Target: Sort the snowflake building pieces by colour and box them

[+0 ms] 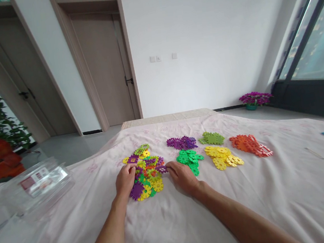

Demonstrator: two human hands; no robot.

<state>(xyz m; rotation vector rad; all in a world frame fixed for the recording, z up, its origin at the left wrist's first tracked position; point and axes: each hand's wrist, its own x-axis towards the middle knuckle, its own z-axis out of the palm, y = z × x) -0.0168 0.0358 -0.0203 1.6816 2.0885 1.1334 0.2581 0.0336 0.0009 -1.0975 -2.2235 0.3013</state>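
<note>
**Head view: both hands at the mixed pile of interlocking pieces**

We see our left hand (125, 180) resting on the near-left edge of the mixed pile (146, 170) of plastic snowflake pieces on the pink bedsheet (192, 220), fingers curled; whether they clasp a piece we cannot tell. Our right hand (183, 176) pinches a purple piece (162, 169) at the pile's right edge, fingertips closed on it. The piece lies roughly flat, its long axis running left-right. Beyond sit sorted heaps: purple (182, 142), light green (211, 138), green (189, 159), yellow (223, 157), orange (250, 144). A clear plastic box (36, 184) lies left.
</note>
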